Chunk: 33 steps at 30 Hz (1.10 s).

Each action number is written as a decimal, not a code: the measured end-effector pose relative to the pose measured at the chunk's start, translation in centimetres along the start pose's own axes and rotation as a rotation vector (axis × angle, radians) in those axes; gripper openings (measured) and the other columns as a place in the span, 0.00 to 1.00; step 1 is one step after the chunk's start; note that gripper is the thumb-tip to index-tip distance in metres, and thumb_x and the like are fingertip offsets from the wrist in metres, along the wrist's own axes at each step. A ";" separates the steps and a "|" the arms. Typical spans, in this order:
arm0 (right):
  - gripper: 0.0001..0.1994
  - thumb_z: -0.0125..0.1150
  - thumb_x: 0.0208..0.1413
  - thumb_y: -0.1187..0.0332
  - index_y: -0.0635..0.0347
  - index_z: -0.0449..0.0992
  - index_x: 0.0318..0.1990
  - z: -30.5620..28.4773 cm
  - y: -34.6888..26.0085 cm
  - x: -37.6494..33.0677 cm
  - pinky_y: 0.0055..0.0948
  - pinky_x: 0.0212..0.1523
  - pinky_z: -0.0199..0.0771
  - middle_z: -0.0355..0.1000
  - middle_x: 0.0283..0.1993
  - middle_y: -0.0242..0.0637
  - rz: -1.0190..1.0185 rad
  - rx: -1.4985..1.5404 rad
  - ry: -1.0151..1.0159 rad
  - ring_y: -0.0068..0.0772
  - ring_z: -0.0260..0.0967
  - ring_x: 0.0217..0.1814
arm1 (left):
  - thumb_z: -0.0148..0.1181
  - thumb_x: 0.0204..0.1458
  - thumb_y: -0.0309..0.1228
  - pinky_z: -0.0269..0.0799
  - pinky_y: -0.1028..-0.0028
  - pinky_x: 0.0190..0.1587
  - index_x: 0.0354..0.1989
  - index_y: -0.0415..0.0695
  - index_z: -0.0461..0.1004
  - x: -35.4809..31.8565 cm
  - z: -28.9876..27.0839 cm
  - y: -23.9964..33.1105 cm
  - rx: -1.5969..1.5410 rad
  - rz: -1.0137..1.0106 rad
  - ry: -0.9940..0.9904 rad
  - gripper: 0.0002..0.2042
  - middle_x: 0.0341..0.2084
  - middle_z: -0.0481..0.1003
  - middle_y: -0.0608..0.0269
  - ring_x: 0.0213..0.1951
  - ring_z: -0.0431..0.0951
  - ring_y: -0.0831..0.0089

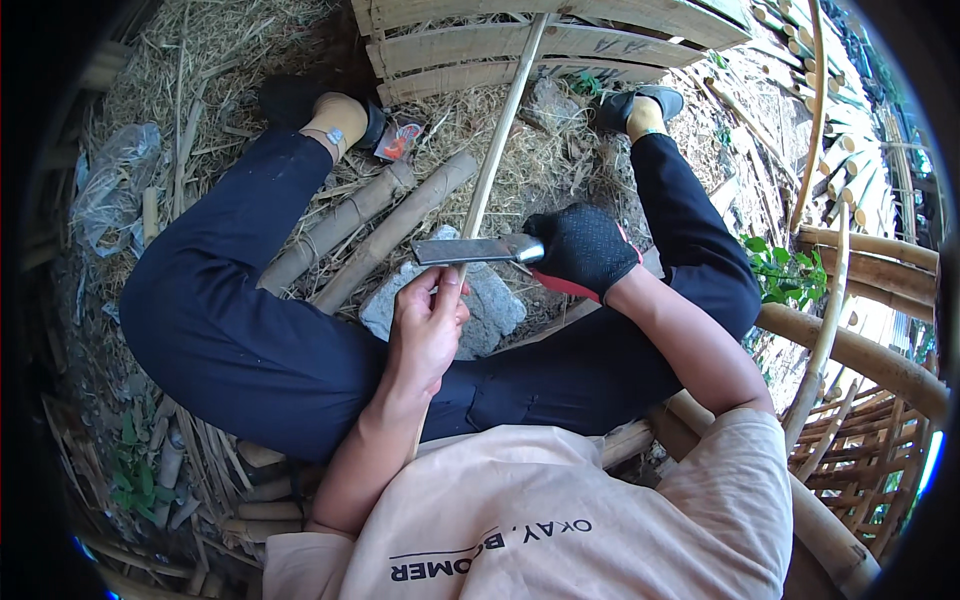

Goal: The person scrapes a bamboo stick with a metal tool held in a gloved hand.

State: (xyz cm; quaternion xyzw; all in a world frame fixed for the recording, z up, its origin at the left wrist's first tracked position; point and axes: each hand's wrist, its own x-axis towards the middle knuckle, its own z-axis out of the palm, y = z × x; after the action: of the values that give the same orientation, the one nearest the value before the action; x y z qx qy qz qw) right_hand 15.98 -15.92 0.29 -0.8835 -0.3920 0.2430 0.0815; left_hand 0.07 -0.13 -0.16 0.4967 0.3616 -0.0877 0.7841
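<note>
A long, thin bamboo strip (497, 148) runs from the wooden slats at the far side down toward my lap. My bare left hand (430, 318) pinches it between thumb and fingers, just below the blade. In a black glove with a red edge, my right hand (582, 252) is closed around the handle of a knife (468, 250). Its broad, flat metal blade points left and lies across the strip, close to my left fingertips. The handle is mostly hidden in the glove. A grey stone (490, 307) sits on the ground below both hands.
Two bamboo poles (395, 230) lie left of the stone. A slatted wooden crate (540, 45) stands beyond my feet. Crumpled clear plastic (118, 185) lies on straw at left. Stacked bamboo (850, 175) and a thick bamboo rail (860, 360) are at right.
</note>
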 end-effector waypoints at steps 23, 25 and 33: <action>0.12 0.66 0.47 0.56 0.51 0.81 0.35 -0.2 0.0 -0.1 0.46 0.36 0.76 0.76 0.28 0.47 -0.063 0.058 0.044 0.55 0.75 0.33 | 0.49 0.68 0.39 0.43 0.84 0.14 0.33 0.45 0.69 -0.5 -0.2 0.9 -0.092 -0.095 -0.016 0.13 0.15 0.58 0.79 0.13 0.51 0.92; 0.10 0.64 0.47 0.58 0.51 0.81 0.34 -0.1 0.0 0.0 0.46 0.37 0.77 0.77 0.28 0.47 -0.056 0.075 0.041 0.54 0.76 0.33 | 0.48 0.68 0.40 0.40 0.85 0.14 0.34 0.47 0.69 -0.5 -0.2 0.8 -0.094 -0.108 -0.029 0.12 0.15 0.57 0.80 0.13 0.50 0.93; 0.09 0.61 0.48 0.60 0.51 0.81 0.33 0.7 0.6 0.6 0.46 0.36 0.78 0.77 0.27 0.45 -0.048 0.004 0.076 0.51 0.78 0.31 | 0.49 0.68 0.42 0.40 0.85 0.15 0.34 0.49 0.68 -0.3 -0.5 0.7 -0.135 -0.178 -0.086 0.12 0.15 0.55 0.81 0.13 0.49 0.92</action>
State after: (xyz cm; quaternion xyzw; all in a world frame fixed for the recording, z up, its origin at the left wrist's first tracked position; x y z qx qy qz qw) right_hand 16.41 -15.92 -0.71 -0.8823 -0.4092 0.2080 0.1039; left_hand -0.04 0.53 0.37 0.4046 0.3754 -0.1536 0.8196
